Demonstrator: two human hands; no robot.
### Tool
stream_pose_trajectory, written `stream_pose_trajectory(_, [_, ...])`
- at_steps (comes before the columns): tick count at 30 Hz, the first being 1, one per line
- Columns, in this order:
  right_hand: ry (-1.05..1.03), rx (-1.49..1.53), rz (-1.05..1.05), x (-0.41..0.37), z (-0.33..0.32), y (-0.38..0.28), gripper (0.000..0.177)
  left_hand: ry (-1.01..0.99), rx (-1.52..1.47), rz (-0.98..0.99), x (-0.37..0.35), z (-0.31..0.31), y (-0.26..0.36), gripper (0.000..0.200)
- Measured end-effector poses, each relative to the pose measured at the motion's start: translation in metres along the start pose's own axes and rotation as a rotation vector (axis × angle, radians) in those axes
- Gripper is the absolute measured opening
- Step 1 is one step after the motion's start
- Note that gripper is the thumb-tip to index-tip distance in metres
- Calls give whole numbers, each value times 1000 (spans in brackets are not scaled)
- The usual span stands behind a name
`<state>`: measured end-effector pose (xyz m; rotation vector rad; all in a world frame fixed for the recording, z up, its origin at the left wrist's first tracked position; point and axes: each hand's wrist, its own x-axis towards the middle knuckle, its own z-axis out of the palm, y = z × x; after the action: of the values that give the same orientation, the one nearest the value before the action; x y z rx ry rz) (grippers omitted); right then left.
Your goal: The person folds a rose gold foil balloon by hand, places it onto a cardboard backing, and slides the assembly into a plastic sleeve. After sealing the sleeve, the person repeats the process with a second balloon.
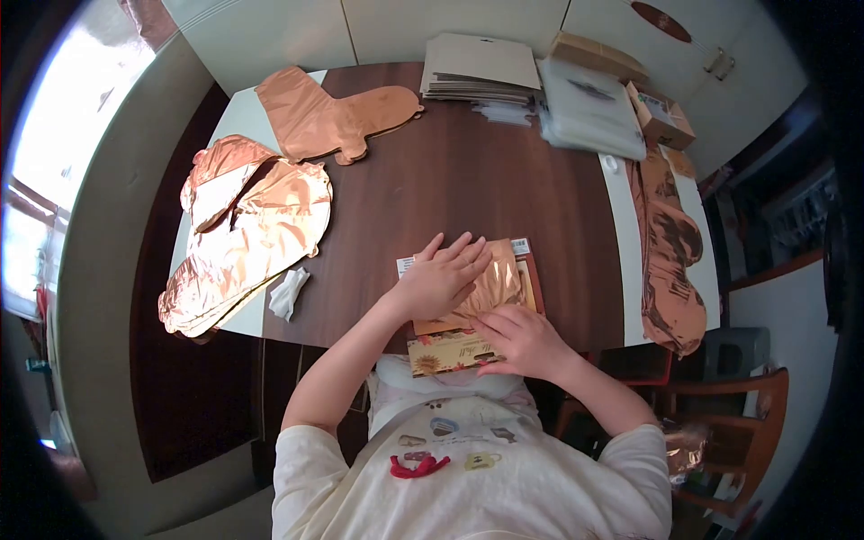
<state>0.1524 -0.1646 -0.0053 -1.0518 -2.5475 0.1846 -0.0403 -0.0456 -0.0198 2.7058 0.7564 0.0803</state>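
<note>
A folded rose-gold foil balloon (502, 281) lies on a printed card (441, 351) at the front edge of the table. My left hand (441, 279) rests flat on the foil, its fingers stretched out toward the far side. Beside it, on the near right part of the foil, is my right hand (524, 340), with bent fingers on the foil and its thumb apart, over the card. Part of the foil and card is hidden beneath both hands. White labels with print show at the far edge of the card stack.
Flat foil balloons (261, 234) cover the table's left side, with another foil piece (333, 117) behind. A crumpled white scrap (288, 293) lies near them. Stacked cardboard sheets (481, 67), clear plastic bags (589, 108) and a small box (661, 115) stand at the back. More foil (670, 261) lies right.
</note>
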Motion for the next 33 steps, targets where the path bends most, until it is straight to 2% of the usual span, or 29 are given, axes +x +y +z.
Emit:
stream_pose_trajectory(6, [15,5,44,-1,1,-5,65,-12,-11,60,-4,-2,0,82])
stream_pose_trajectory(12, [-69,261,144,2,-10,18,60,-27,-44,53,-4,0,-4,108])
stream_pose_trajectory(16, [45,83,236,26,-7,46,60,-5,-104,33,-3,0,-4,117])
stream_pose_trajectory(19, [-8,-7,214,35,-5,54,71,6,-147,6,-3,0,-3,119])
stream_pose_trajectory(24, [-179,-113,210,28,2,57,94,35,-11,40,-5,3,-3,112])
stream_pose_trajectory(28, [-268,-187,274,25,1,57,101,102,168,18,-12,10,0,104])
stream_pose_trajectory(33, [-340,-195,321,24,-5,53,102,103,151,-125,-27,9,10,100])
